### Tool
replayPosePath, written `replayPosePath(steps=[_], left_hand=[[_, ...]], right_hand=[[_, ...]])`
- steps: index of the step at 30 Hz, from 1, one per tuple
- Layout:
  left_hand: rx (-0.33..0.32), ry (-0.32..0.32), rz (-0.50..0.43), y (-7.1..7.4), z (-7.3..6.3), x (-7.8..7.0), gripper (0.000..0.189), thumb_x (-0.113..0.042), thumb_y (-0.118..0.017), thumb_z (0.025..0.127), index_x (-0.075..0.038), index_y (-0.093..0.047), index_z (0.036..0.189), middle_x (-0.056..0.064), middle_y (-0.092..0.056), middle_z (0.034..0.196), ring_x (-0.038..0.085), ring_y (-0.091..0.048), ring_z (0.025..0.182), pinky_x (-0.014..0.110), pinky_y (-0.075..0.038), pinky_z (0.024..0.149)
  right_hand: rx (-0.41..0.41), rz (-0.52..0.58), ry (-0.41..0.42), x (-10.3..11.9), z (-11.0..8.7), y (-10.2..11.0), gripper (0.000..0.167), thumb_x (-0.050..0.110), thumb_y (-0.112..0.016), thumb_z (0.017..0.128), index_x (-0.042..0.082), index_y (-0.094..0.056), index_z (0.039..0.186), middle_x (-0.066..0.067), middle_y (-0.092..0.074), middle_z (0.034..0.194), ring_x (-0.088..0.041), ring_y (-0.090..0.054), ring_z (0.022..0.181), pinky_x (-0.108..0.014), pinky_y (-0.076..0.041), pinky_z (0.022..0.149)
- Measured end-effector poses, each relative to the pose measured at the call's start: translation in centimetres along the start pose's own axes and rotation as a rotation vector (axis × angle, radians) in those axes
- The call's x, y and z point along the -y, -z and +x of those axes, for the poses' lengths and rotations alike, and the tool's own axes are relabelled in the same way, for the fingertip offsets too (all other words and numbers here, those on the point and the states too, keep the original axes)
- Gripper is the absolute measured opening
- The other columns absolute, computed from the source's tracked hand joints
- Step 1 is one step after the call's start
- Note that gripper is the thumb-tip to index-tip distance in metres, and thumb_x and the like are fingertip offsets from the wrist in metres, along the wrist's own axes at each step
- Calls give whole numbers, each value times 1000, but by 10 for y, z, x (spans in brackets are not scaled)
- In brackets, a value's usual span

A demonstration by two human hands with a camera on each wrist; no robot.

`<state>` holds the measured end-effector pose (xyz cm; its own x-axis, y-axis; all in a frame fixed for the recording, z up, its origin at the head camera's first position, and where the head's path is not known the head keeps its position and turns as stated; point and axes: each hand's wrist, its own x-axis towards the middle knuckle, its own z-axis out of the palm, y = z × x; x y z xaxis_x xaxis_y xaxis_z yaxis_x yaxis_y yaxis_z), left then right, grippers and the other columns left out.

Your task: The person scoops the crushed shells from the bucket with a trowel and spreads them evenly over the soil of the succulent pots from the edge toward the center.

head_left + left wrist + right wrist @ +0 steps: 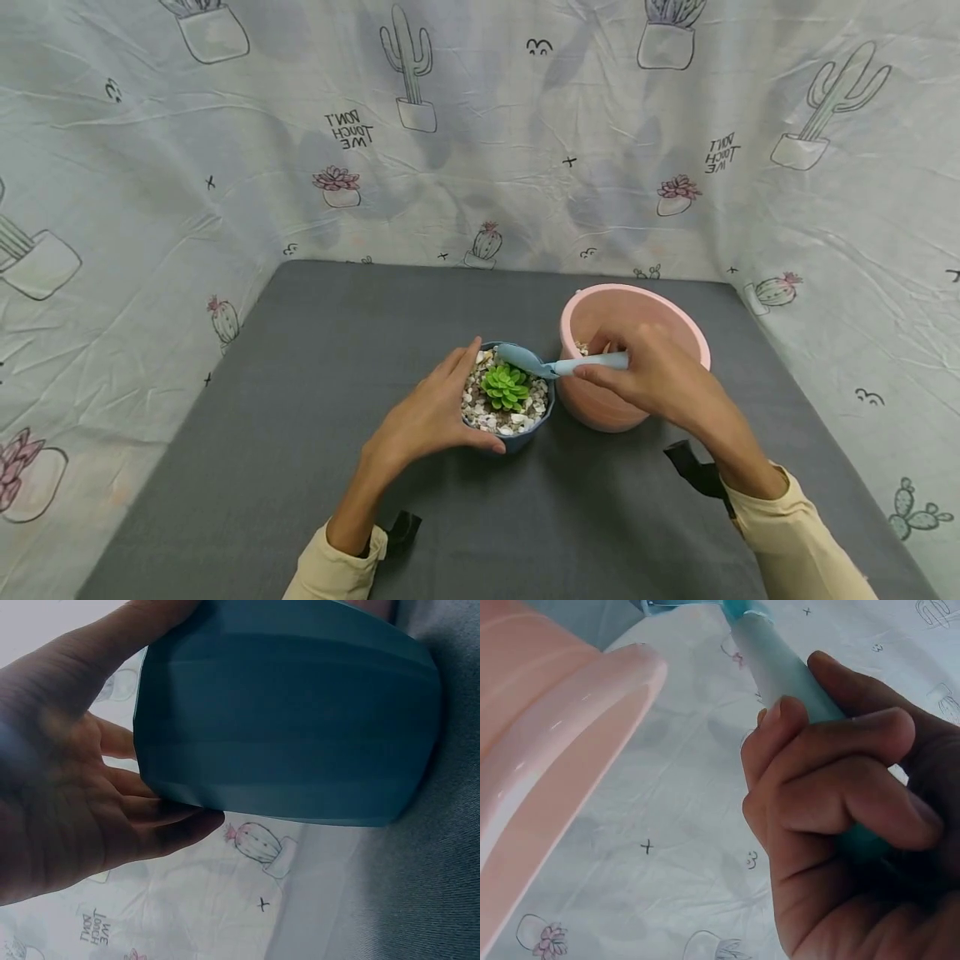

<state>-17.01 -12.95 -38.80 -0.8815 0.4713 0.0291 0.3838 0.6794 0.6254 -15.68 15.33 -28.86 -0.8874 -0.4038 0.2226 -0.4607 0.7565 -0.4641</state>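
Observation:
A small blue flowerpot (517, 443) holds a green succulent (506, 387) set in pale pebbles (517, 422). My left hand (431, 417) grips the pot from its left side, thumb in front and fingers behind; the left wrist view shows the hand (82, 765) at the upper part of the pot's faceted wall (292, 720). With curled fingers my right hand (660, 371) holds a light blue trowel (592, 363) by its handle (780, 667). The trowel's blade (523, 358) lies over the pebbles by the pot's back rim; whether it touches them I cannot tell.
Right beside the blue pot stands a larger pink pot (600, 408), with some pebbles (582, 347) visible inside, partly behind my right hand. Both pots are on a grey cloth surface (360, 325). A cactus-print sheet (487, 167) hangs at the back and sides.

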Motion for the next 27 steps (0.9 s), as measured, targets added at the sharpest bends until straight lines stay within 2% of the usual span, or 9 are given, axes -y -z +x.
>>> replayPosePath(steps=[6, 13, 16, 20, 24, 27], left_hand=[[-15, -17, 13, -2, 3, 0, 140, -52, -97, 69, -11, -10, 170, 19, -33, 169, 41, -42, 153, 62, -46, 115], [-17, -27, 5, -1, 4, 3, 140, -51, -97, 68, -13, -10, 170, 17, -32, 170, 40, -44, 152, 59, -48, 114], [-13, -36, -9, -1, 6, 6, 141, -50, -98, 67, -14, -10, 170, 15, -30, 171, 38, -42, 153, 58, -47, 116], [9, -42, -36, 2, 9, 11, 141, -49, -99, 66, -20, -8, 171, 11, -22, 175, 36, -33, 159, 60, -41, 121], [34, -74, -71, 8, 14, 18, 142, -46, -100, 65, -26, -7, 170, 7, -18, 177, 34, -25, 162, 62, -36, 124], [55, -106, -93, 12, 21, 23, 141, -45, -101, 64, -27, -9, 170, 5, -19, 177, 33, -25, 163, 61, -35, 125]], right_hand=[[-4, 27, -23, -2, -3, 9, 19, 16, -84, 89, 15, -71, 75, 6, -57, 64, -2, -40, 50, -23, -37, 51], [41, 196, -153, -6, -8, 17, 21, 26, -77, 96, 10, -73, 83, -3, -65, 71, -12, -52, 45, -28, -48, 48], [8, 227, -179, -10, -13, 20, 25, 27, -75, 98, 9, -71, 81, -2, -60, 66, -13, -52, 45, -28, -47, 48], [-50, 252, -198, -15, -22, 24, 24, 29, -72, 101, 12, -69, 83, -1, -60, 64, -16, -52, 46, -29, -45, 48], [-95, 307, -157, -23, -30, 28, 16, 21, -71, 101, 11, -70, 88, -1, -58, 63, -16, -53, 50, -29, -46, 48], [-169, 303, -110, -32, -39, 36, 3, 11, -75, 97, 11, -73, 94, 2, -58, 62, -13, -53, 51, -27, -43, 49]])
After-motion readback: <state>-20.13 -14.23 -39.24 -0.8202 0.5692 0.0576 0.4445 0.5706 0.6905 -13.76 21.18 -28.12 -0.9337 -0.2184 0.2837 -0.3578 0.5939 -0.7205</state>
